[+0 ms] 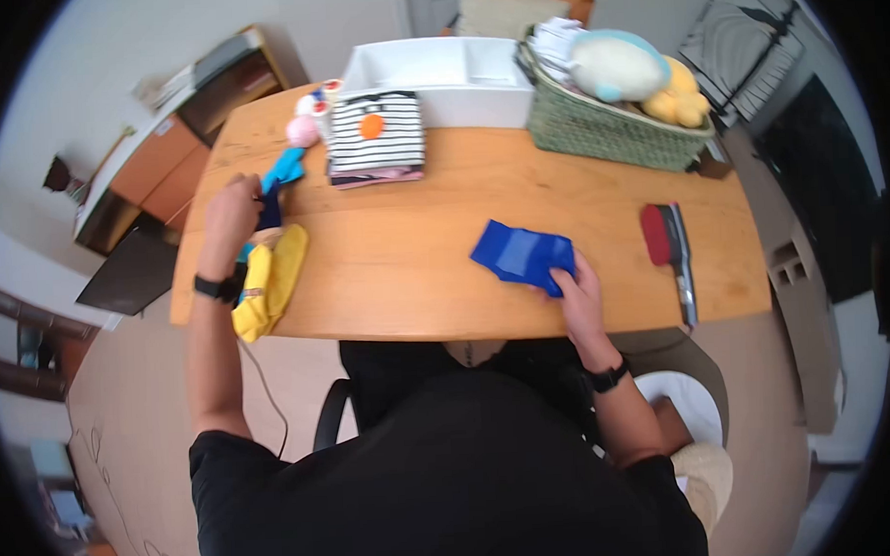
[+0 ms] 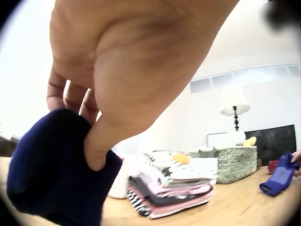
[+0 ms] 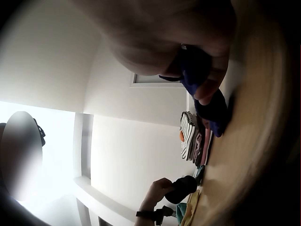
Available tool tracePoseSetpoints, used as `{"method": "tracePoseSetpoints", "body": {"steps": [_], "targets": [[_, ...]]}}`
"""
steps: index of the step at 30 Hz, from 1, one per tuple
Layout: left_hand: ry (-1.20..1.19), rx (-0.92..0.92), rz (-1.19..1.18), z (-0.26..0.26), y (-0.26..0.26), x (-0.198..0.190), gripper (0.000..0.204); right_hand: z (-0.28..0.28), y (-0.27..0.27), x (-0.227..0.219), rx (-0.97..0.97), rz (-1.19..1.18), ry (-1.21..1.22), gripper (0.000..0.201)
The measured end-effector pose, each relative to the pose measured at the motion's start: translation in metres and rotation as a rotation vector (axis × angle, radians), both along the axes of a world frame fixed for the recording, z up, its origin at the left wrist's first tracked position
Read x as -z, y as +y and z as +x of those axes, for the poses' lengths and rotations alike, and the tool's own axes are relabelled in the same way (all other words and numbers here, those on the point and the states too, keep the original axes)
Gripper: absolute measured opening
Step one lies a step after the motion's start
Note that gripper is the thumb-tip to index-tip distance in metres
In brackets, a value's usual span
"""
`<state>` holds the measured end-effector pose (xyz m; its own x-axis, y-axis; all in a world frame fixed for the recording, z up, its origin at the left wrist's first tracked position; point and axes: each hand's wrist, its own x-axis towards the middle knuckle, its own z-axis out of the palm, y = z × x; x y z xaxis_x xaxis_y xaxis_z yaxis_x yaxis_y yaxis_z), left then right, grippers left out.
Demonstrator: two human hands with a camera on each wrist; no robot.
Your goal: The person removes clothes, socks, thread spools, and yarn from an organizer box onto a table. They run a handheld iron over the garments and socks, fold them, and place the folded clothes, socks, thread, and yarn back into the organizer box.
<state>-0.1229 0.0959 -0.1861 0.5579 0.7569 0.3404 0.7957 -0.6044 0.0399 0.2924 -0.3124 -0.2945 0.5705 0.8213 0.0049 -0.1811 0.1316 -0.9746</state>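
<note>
My left hand [image 1: 232,215] is at the table's left side, pinching a navy sock [image 2: 56,165] between thumb and fingers. The sock hangs down from the fingertips in the left wrist view. Below that hand lie a yellow pair of socks [image 1: 271,284] and a bright turquoise sock [image 1: 284,168]. Near the front edge, right of centre, my right hand [image 1: 581,291] grips one end of a blue sock [image 1: 521,253] with a paler blue patch. The sock's other end stretches left over the table.
Folded clothes [image 1: 376,138] are stacked at the back left, before a white divided box [image 1: 478,105]. A green woven basket [image 1: 607,140] with plush toys stands back right. A red-and-grey brush [image 1: 671,250] lies at the right. Small toys [image 1: 303,131] sit back left.
</note>
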Motion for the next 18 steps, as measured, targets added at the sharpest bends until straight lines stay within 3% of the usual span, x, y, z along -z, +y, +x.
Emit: {"method": "tracePoseSetpoints", "body": {"steps": [2, 4, 6, 8, 9, 11, 15, 16, 18], "targets": [[-0.077, 0.15, 0.1, 0.036, -0.049, -0.03, 0.014, 0.005, 0.001, -0.009, -0.01, 0.006, 0.0, 0.033], [-0.166, 0.387, 0.079, 0.069, -0.088, -0.023, 0.014, 0.009, 0.005, -0.016, -0.028, 0.063, -0.023, 0.03], [-0.13, 0.555, 0.097, 0.1, -0.126, 0.007, 0.012, 0.015, 0.007, -0.014, -0.075, 0.09, -0.043, 0.032], [0.188, 0.686, 0.046, 0.123, -0.166, 0.019, 0.012, 0.014, 0.008, -0.019, -0.059, 0.102, -0.108, 0.034], [0.19, 0.689, 0.044, 0.129, -0.171, 0.028, 0.012, 0.016, 0.006, -0.025, -0.056, 0.1, -0.106, 0.034], [0.187, 1.031, 0.201, 0.134, -0.176, 0.042, 0.01, 0.024, -0.003, -0.036, -0.144, 0.012, -0.826, 0.039], [0.157, 1.131, -0.029, 0.132, -0.197, 0.02, 0.01, 0.051, -0.035, -0.028, -0.132, -0.204, -1.066, 0.049], [0.162, 1.127, -0.035, 0.132, -0.192, 0.02, 0.01, 0.054, -0.04, -0.027, -0.137, -0.203, -1.059, 0.049], [-0.004, 1.16, -0.281, 0.132, -0.178, 0.023, 0.017, 0.051, -0.047, -0.037, -0.172, -0.311, -0.931, 0.054]]}}
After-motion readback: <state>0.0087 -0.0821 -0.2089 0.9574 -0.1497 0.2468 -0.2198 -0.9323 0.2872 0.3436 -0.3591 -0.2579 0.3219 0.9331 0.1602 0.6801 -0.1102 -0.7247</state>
